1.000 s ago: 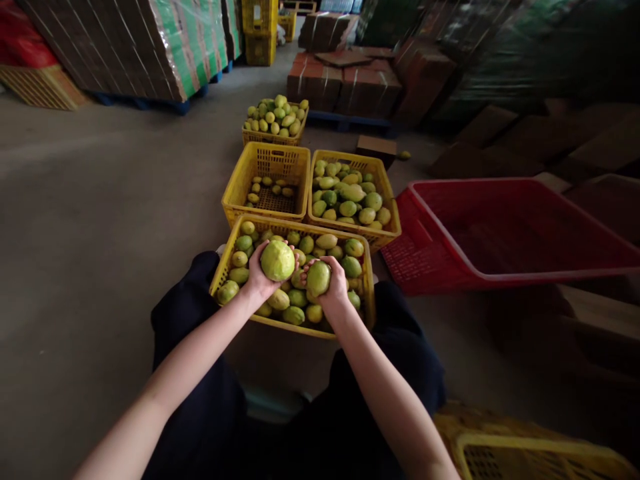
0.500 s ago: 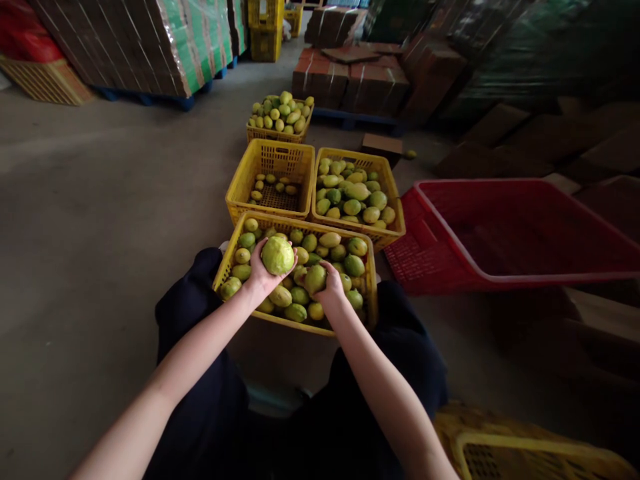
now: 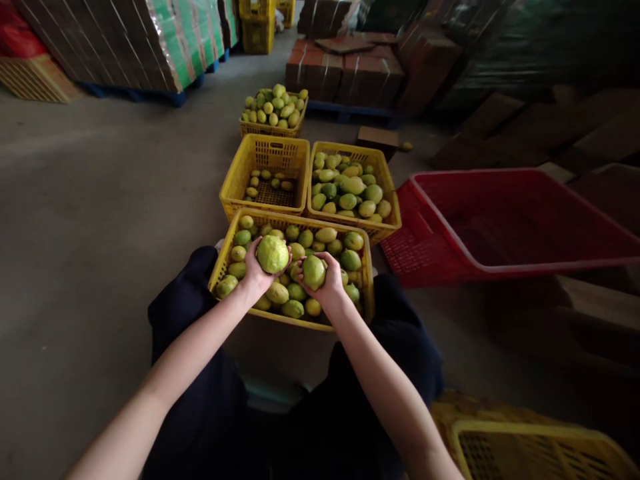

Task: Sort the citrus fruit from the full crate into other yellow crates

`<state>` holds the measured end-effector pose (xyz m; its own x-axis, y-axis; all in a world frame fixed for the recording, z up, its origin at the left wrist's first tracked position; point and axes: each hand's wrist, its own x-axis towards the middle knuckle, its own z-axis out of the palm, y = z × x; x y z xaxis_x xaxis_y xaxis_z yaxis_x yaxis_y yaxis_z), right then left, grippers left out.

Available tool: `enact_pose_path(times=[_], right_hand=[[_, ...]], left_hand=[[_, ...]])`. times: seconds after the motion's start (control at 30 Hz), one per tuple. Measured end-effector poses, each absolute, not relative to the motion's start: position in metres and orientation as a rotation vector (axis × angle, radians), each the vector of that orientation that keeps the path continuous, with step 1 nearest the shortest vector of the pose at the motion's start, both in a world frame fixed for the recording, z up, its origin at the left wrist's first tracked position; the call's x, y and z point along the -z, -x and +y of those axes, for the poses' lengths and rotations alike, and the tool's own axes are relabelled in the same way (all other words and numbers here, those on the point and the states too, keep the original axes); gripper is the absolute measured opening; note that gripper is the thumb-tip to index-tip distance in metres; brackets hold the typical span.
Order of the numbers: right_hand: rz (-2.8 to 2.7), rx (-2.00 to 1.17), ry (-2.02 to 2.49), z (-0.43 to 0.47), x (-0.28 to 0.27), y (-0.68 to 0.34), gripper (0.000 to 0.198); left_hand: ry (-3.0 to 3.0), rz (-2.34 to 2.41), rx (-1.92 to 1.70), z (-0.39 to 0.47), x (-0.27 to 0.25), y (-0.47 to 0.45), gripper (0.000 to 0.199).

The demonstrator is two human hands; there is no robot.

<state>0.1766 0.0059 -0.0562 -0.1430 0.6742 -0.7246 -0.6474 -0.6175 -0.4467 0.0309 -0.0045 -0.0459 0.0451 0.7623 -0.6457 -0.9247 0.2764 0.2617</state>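
Note:
My left hand [image 3: 254, 272] is closed around a large, round, knobbly yellow-green lemon [image 3: 273, 253], which rests in the palm. A smaller, smoother green lemon [image 3: 314, 272] is in my right hand [image 3: 332, 285], with the fingers wrapped about its far and right sides. Both hands are just above a yellow plastic crate [image 3: 300, 221] between my knees. Loose green and yellow lemons [image 3: 293, 309] fill this crate, and my hands hide some of them.
Beyond it stand a yellow crate [image 3: 229, 183] with several small lemons at its bottom and a fuller crate [image 3: 393, 193] of lemons. A heaped crate [image 3: 273, 131] is farther back. At right is a red basket [image 3: 410, 250]; another yellow crate [image 3: 530, 430] sits lower right. Boxes [image 3: 373, 80] lie on pallets behind.
My right hand has lifted its lemon slightly and turned it, so more of the fruit shows. The left hand keeps its lemon nearly in place. The whole view has shifted a little.

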Motion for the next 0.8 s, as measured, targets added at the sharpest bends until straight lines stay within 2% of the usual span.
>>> enact_pose_path(times=[0.37,0.6,0.8], right_hand=[[0.021,-1.816,1.142,0.013,0.038,-0.191,0.021],[-0.004,-1.770,1.142,0.015,0.041,-0.191,0.016],[0.004,-1.774,1.120,0.017,0.042,-0.190,0.021]], left_hand=[[0.255,0.821,-1.278,-0.005,0.047,-0.034,0.025],[0.251,0.841,-1.270,-0.006,0.049,-0.034,0.023],[0.251,0.819,-1.281,-0.007,0.047,-0.035,0.022]])
